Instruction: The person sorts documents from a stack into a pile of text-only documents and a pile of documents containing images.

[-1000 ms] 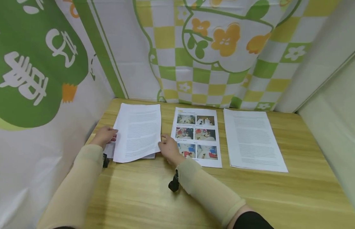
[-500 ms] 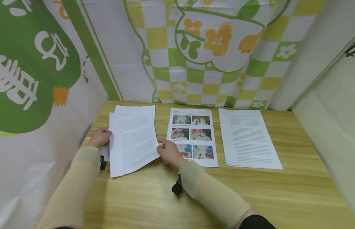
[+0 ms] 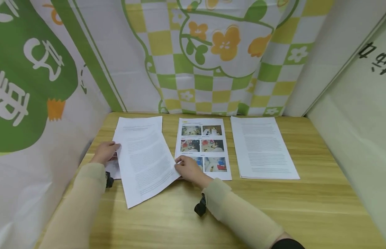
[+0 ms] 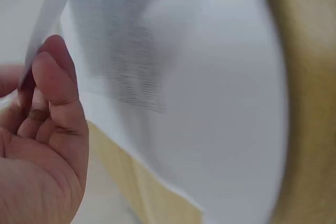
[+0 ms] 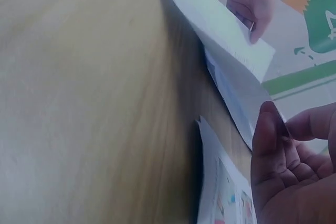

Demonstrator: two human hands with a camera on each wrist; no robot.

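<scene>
A printed sheet of paper (image 3: 147,166) slants over the left stack, its lower end tilted toward the front of the table. My left hand (image 3: 105,152) pinches its left edge; in the left wrist view the thumb and fingers of that hand (image 4: 50,129) hold the paper's border. On the opposite side, my right hand (image 3: 190,168) pinches the sheet near its lower right corner. The right wrist view has this hand (image 5: 294,166) gripping the paper (image 5: 226,35), which bows between both hands. Beneath lies the left paper stack (image 3: 152,121), mostly covered.
Beside the right hand, a sheet with colour photos (image 3: 203,147) lies in the middle of the wooden table (image 3: 242,207). Another stack of text pages (image 3: 264,148) is to its right. A patterned curtain (image 3: 211,62) hangs behind the table's far edge.
The held sheet has slid toward the front and turned, its lower end swinging right, showing more of the stack underneath. Both hands keep their grip. The head view has shifted rightward.
</scene>
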